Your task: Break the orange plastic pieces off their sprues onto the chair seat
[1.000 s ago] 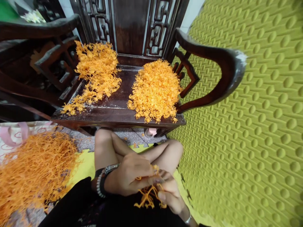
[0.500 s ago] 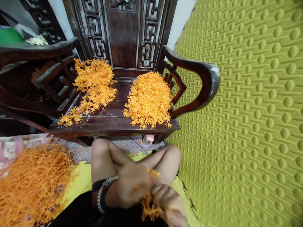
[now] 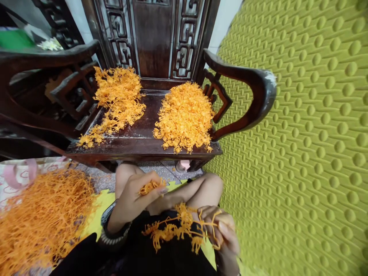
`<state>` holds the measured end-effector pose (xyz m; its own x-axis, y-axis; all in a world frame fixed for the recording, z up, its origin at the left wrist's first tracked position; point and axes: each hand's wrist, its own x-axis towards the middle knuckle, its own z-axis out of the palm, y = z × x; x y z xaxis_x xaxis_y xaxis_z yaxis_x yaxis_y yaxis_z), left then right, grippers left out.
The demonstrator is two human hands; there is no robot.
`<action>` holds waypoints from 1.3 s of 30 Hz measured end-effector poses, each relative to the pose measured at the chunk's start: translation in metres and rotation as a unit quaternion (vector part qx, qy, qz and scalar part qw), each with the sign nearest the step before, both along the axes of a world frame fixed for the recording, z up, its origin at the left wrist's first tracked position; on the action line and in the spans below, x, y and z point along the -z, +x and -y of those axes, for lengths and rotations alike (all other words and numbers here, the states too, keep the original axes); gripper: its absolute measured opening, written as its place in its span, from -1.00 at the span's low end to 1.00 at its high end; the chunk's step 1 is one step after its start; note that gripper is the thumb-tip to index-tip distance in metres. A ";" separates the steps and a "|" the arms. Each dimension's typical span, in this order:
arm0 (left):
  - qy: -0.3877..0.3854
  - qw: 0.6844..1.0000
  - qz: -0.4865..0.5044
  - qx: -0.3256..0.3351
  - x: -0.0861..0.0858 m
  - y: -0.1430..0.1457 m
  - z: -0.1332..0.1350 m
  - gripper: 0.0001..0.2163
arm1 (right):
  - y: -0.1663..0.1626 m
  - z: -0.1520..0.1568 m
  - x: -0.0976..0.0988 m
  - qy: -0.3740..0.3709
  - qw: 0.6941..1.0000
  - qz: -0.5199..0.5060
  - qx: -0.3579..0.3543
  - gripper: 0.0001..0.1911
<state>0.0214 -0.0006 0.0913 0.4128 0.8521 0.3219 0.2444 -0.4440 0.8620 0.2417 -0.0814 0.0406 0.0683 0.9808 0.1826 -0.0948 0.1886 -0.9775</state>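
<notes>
Low in the frame's centre, the right hand (image 3: 222,234) pinches an orange plastic sprue (image 3: 178,228) trailing left from its fingers, while the left hand (image 3: 138,195), just above-left, closes on a small detached orange piece (image 3: 149,186).

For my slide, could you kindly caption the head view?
Left hand pinches an orange clump; right hand grips branched orange strands.

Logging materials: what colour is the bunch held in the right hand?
Orange; the bunch in the right hand shows best in the head view.
</notes>
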 end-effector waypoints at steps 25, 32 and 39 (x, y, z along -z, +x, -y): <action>-0.208 0.913 0.346 -0.060 0.040 -0.013 -0.004 -0.54 | -0.028 -0.064 -0.019 0.010 0.995 -0.091 -0.036 -0.52; -0.241 0.863 0.438 -0.072 0.033 -0.035 -0.002 -0.31 | 0.011 -0.068 -0.022 -0.118 0.990 0.082 0.004 -0.60; -0.322 0.864 0.384 -0.044 0.046 -0.024 0.002 -0.45 | 0.024 -0.061 -0.010 -0.141 0.979 0.119 0.090 -0.56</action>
